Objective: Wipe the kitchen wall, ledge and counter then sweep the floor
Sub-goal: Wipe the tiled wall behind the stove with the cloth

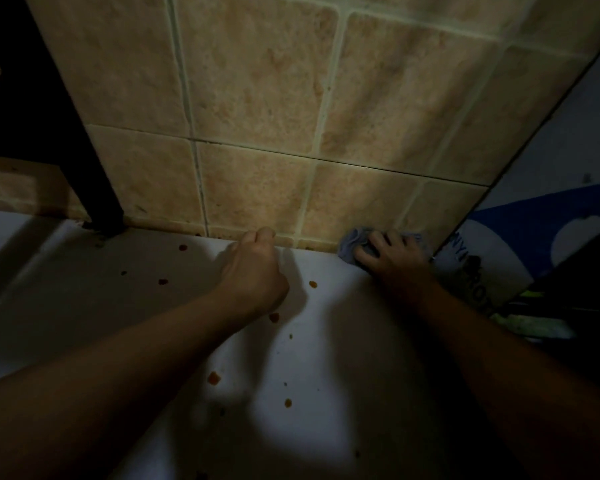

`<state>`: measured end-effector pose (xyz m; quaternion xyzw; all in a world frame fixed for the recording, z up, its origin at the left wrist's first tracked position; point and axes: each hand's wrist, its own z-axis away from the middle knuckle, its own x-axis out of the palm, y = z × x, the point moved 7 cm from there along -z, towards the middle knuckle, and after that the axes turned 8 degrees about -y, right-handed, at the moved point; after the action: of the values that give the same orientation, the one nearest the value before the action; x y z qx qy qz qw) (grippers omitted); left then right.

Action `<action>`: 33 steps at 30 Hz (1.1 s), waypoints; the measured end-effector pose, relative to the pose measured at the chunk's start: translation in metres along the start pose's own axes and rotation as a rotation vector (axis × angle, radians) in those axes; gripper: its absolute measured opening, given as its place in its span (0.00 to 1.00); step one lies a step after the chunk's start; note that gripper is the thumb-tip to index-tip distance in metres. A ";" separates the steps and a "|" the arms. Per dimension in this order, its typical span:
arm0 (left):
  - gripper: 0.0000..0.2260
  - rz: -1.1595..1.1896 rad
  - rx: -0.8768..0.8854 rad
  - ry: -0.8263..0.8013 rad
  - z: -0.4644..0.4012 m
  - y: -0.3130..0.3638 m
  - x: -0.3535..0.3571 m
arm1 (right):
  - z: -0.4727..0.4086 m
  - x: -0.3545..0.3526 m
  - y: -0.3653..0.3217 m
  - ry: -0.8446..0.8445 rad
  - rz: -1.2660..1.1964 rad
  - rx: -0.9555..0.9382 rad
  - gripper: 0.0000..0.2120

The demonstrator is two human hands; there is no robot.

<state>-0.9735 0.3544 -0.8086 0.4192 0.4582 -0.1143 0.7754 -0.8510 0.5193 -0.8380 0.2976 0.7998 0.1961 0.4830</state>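
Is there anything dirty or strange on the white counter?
Yes. Orange-brown spots lie scattered over the white counter, from the tiled wall toward the camera. The right hand presses the grey cloth in the corner, away from them.

This looks like a kitchen in a home. A wall (257,98) of tan square tiles with pale lines between them stands behind a white table (153,306). Small orange-brown food spots (214,377) dot the table below the wall. At the foot of the wall, a hand (392,252) presses a grey cloth (352,245). A dark post (97,188) stands left of the tiles. The light is dim.
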 end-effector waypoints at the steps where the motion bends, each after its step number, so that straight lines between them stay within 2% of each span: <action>1: 0.28 0.001 0.007 0.001 0.000 0.003 0.002 | 0.001 0.000 0.002 -0.004 0.005 0.004 0.04; 8: 0.29 0.010 0.033 0.000 -0.001 -0.001 0.002 | 0.003 -0.004 0.020 0.051 0.180 0.082 0.03; 12: 0.29 -0.005 0.007 0.003 -0.006 -0.004 0.003 | -0.006 -0.006 0.016 0.062 0.215 0.232 0.05; 18: 0.30 0.010 0.008 0.006 -0.006 -0.002 0.001 | -0.017 -0.010 -0.006 0.045 0.125 0.120 0.02; 20: 0.29 0.007 0.003 0.008 -0.004 -0.007 -0.002 | -0.036 -0.011 -0.028 0.007 0.029 0.044 0.09; 22: 0.28 0.006 -0.022 0.009 0.000 -0.016 -0.007 | -0.063 -0.010 -0.052 -0.101 -0.077 0.000 0.19; 24: 0.28 0.008 -0.061 0.030 0.006 -0.029 -0.015 | -0.084 -0.011 -0.074 -0.210 -0.078 -0.004 0.27; 26: 0.28 0.018 -0.100 0.048 0.009 -0.044 -0.025 | -0.098 -0.015 -0.086 -0.233 -0.083 0.018 0.25; 29: 0.28 0.014 -0.158 0.053 0.013 -0.066 -0.037 | -0.109 -0.019 -0.100 -0.198 -0.103 -0.099 0.22; 33: 0.30 0.032 -0.225 0.037 0.019 -0.082 -0.039 | -0.099 -0.009 -0.089 -0.314 -0.117 -0.193 0.33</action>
<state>-1.0298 0.2813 -0.8174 0.3390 0.4756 -0.0418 0.8106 -0.9612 0.4441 -0.8405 0.2299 0.7080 0.1946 0.6388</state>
